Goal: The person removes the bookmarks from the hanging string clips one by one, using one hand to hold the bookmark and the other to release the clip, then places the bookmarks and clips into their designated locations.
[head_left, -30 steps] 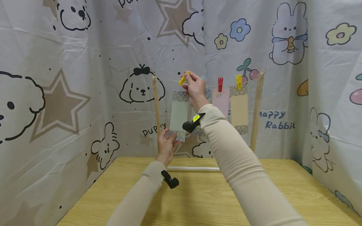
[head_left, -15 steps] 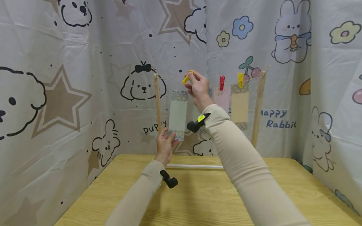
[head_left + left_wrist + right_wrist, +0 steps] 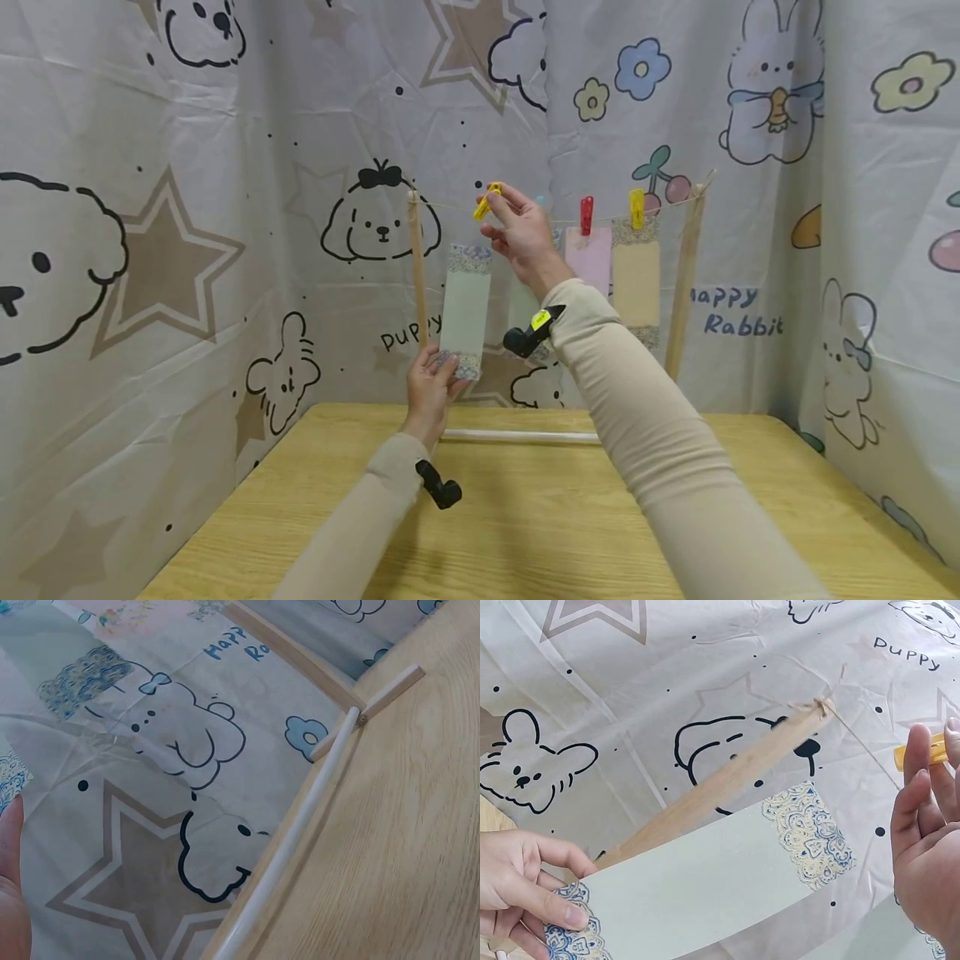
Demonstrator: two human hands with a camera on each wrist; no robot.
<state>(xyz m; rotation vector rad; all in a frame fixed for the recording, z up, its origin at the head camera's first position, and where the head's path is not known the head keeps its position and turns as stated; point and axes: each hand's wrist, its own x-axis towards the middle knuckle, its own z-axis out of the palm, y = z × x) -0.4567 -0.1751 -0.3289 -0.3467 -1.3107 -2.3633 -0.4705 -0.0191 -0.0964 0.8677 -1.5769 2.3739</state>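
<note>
My left hand (image 3: pixel 429 393) pinches the patterned bottom end of a pale green paper card (image 3: pixel 465 312), thumb in front. The card stands nearly upright, tilted slightly, its top edge below the string (image 3: pixel 862 750). Up at the string, my right hand (image 3: pixel 525 237) pinches a yellow clothespin (image 3: pixel 483 206) between thumb and fingers. In the right wrist view the clothespin (image 3: pixel 922 755) is partly hidden by the fingers, and the card's patterned top end (image 3: pixel 808 834) lies apart from that hand. Only the edge of the left hand (image 3: pixel 11 900) shows in the left wrist view.
Along the string hang a pink card (image 3: pixel 587 262) under a red clothespin (image 3: pixel 587 215) and a tan card (image 3: pixel 636 283) under a yellow one. Another green card hangs behind my right arm. Wooden posts (image 3: pixel 417 275) hold the string; a white rod (image 3: pixel 525 436) spans the base on the table (image 3: pixel 510 517).
My left hand has carried the green card a little left and down, away from my right hand. The right hand still holds the yellow clothespin near the string, having shifted only slightly.
</note>
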